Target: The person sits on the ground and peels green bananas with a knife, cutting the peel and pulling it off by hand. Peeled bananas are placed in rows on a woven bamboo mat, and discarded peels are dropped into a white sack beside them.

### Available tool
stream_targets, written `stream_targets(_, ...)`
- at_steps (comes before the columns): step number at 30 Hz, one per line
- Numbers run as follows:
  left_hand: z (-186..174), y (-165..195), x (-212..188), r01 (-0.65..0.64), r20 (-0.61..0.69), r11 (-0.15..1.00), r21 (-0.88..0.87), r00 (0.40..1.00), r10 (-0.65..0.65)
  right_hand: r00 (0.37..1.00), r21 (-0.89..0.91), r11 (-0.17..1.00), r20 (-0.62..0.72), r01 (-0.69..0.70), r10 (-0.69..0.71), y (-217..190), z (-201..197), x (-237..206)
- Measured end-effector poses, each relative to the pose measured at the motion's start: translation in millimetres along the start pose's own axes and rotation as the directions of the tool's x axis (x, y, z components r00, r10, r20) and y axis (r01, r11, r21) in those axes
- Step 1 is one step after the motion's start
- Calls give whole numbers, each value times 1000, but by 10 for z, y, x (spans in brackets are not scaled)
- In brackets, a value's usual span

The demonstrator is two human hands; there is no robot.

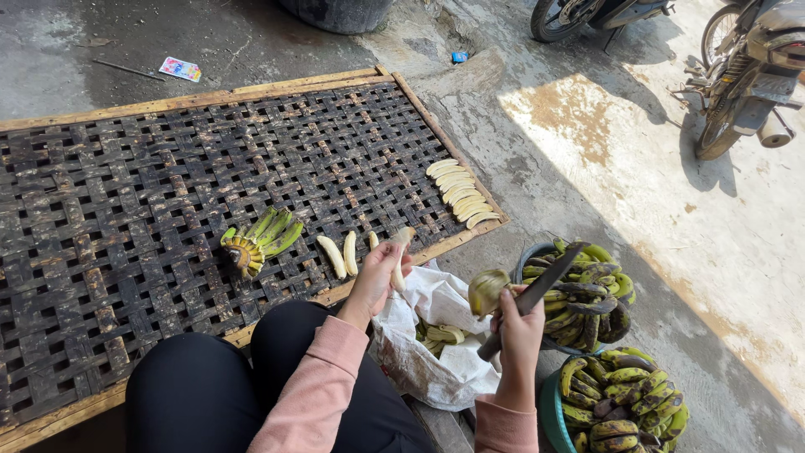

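My left hand [379, 273] holds a peeled pale banana [401, 252] over the near edge of a dark woven bamboo tray [126, 168]. A dark-bladed knife [541, 285] is gripped in my right hand [520, 327], together with a piece of yellowish banana peel [486, 289], above a white sack [440, 373]. Three peeled bananas [335, 256] lie on the tray just left of my left hand. Next to them sits a small bunch of green bananas [258, 237]. A row of several peeled bananas [461, 193] lies near the tray's right edge.
The white sack holds banana peels [440, 334]. A dark bowl [524, 256] and a teal basin [549, 411] at my right are heaped with unpeeled, spotted bananas. Two parked motorbikes [746, 75] stand on the concrete at top right. My knees in black trousers [201, 390] are at the tray's near edge.
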State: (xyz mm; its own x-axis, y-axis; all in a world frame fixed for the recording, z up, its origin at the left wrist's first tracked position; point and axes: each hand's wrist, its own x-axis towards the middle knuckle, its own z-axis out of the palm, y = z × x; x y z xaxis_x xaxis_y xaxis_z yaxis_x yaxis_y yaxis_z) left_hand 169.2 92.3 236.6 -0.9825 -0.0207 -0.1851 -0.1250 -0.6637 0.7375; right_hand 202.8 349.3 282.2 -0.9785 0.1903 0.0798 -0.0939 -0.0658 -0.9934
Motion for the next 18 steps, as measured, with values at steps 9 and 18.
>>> stream_targets(9, 86, 73, -84, -244, 17, 901, -358, 963, 268, 881, -141, 989, 472, 39, 33, 180, 585, -657)
stream_targets(18, -23, 169, -54, -524, -296, 810, -266, 843, 448, 741, -225, 954, 672, 197, 5, -99, 1122, -789)
